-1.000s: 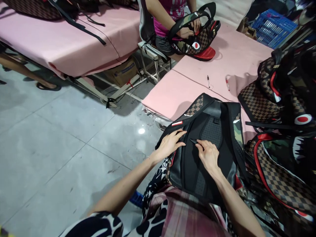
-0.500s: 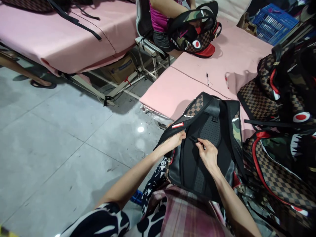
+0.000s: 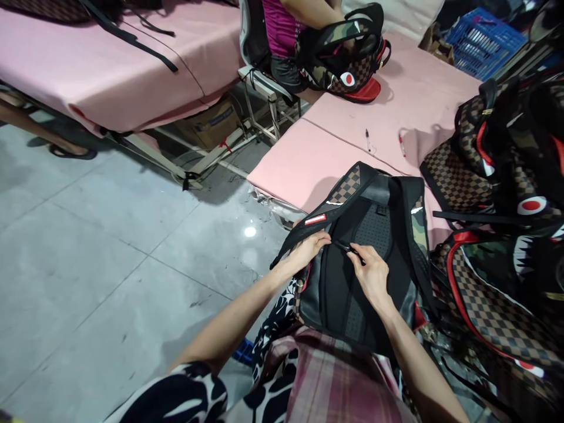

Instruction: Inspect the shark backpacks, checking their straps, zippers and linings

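A black backpack (image 3: 341,282) with brown checkered and camouflage patches lies on my lap, leaning on the table edge, its padded back panel facing up. My left hand (image 3: 311,248) is under the shoulder strap (image 3: 304,229) with the red label, fingers pinched together. Over the back panel, my right hand (image 3: 371,273) pinches a short black strap piece (image 3: 341,245). That piece runs across to my left fingertips, which seem to grip its other end. Its details are too dark to make out.
More checkered backpacks (image 3: 493,294) are piled at the right. Two pens, one black (image 3: 368,140) and one red (image 3: 402,145), lie on the pink table (image 3: 299,158). Across it, a person handles another backpack (image 3: 343,59). A blue crate (image 3: 482,41) stands at the back right.
My left fingertips have shifted slightly, and the black piece now stretches more visibly between my hands. My right hand stays nearly in place. The co-worker's arm has moved a little at the other backpack.
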`<state>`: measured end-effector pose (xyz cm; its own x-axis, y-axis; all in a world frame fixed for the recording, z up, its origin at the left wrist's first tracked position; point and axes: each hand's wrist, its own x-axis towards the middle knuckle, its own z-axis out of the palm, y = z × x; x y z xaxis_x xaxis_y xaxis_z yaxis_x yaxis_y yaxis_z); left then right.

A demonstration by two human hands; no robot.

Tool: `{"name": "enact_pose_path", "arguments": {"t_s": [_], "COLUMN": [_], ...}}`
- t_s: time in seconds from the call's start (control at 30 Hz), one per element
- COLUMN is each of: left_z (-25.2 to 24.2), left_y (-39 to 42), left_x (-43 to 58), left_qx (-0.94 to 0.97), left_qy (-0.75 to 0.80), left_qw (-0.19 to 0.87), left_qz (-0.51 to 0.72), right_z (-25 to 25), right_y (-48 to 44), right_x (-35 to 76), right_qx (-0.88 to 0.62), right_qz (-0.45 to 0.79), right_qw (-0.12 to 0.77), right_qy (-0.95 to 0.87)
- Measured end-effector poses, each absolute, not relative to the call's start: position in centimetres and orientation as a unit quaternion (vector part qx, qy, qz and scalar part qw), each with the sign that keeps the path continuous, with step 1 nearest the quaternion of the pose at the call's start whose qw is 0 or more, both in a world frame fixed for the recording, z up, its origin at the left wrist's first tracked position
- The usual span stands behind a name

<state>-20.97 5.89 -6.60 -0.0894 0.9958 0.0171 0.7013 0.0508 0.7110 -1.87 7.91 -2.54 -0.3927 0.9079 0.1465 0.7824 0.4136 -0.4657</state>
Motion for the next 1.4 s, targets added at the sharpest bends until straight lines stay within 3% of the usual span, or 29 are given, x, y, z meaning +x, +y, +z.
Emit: {"name": "enact_pose_path", "arguments": {"t_s": [0.27, 0.53, 0.8, 1.03, 1.23, 1.4], "left_z": [-6.2, -5.8, -4.9, -3.1, -4.9, -6.3], "left_y": [5.8, 5.8, 5.7, 4.2, 3.5, 4.6], "left_x": [-21.0, -20.8, -20.9, -26.1, -23.5, -23.3], "left_qx": [0.638, 0.643, 0.631, 0.65, 0.602, 0.514], "left_qy": [0.684, 0.685, 0.693, 0.556, 0.667, 0.715], "left_qw": [0.223, 0.199, 0.221, 0.46, 0.34, 0.357], "left_qz": [0.276, 0.279, 0.269, 0.237, 0.279, 0.312], "right_z": [-1.9, -0.8, -0.6, -1.4, -2.2, -2.2], "right_y": [7.8, 7.9, 8.3, 8.7, 8.2, 8.1], "right_x": [-4.3, -5.3, -5.8, -2.8, -1.9, -1.4], "right_qx": [-0.443, -0.424, -0.439, -0.495, -0.492, -0.497], "right_qz": [-0.01, -0.071, -0.023, 0.133, 0.178, 0.196], "right_qw": [0.089, 0.044, 0.029, 0.144, 0.169, 0.183], "right_qy": [-0.892, -0.902, -0.898, -0.847, -0.835, -0.826]}}
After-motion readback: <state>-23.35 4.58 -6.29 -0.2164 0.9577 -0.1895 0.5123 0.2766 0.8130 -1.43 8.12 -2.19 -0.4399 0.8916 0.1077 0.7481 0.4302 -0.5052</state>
